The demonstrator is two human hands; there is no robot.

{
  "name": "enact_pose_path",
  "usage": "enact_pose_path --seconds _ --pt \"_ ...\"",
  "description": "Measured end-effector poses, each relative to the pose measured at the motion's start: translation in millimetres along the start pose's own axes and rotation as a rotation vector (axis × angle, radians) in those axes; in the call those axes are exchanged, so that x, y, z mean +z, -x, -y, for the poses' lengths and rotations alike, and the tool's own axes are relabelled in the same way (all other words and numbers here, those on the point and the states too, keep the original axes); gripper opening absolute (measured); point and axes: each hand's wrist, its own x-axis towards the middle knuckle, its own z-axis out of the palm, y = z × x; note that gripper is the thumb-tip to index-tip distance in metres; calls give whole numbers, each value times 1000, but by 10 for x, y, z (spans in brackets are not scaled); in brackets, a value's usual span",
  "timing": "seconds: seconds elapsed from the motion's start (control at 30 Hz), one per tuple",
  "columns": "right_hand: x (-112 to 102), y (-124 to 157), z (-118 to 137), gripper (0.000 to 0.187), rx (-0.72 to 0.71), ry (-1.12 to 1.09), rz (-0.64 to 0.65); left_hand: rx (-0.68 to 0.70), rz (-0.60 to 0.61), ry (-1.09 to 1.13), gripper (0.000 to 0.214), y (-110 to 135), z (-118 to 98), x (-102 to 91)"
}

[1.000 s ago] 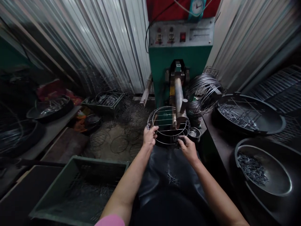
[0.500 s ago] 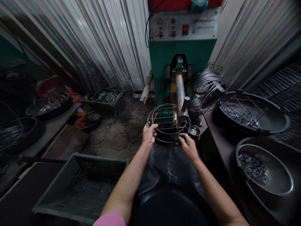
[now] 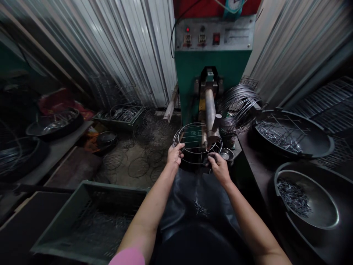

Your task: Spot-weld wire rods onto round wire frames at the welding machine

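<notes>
My left hand [image 3: 174, 154] is closed on the left side of a round wire rack [image 3: 190, 162], thumb on top of its rim. The rack has ring-shaped rims with straight wires across. It is held under the metal arm [image 3: 211, 106] of a green machine, its right part at the arm's lower tip [image 3: 205, 144]. My right hand [image 3: 220, 165] pinches close to the rack's near right edge, just below that tip. What its fingertips hold is too small and dark to tell. Short wire pieces [image 3: 200, 207] lie on the dark apron [image 3: 184, 224] over my lap.
A coil of wire [image 3: 239, 106] hangs right of the arm. Black pans [image 3: 321, 149] and a metal bowl [image 3: 327, 206] with short wires stand on the right bench. A green crate [image 3: 59, 224] sits at lower left. Wire rings [image 3: 138, 167] lie on the floor.
My right hand has moved slightly up, closer to the arm's tip. The rack has shifted and tilted a little in my left hand. The view has moved slightly.
</notes>
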Motion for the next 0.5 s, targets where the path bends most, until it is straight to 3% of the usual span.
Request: enact_pose_path --seconds 0.17,0.3,0.43,0.5 --pt "48 -30 28 26 28 -43 -5 4 -26 -23 39 23 13 17" --pt "1 77 17 31 114 -135 -57 -42 33 -76 42 2 -70 -104" --pt "-270 433 -333 36 217 -134 -176 -174 56 -253 44 -277 -372 -178" --pt "-437 655 -624 38 374 -87 -181 -211 111 -385 41 -461 -523 -121"
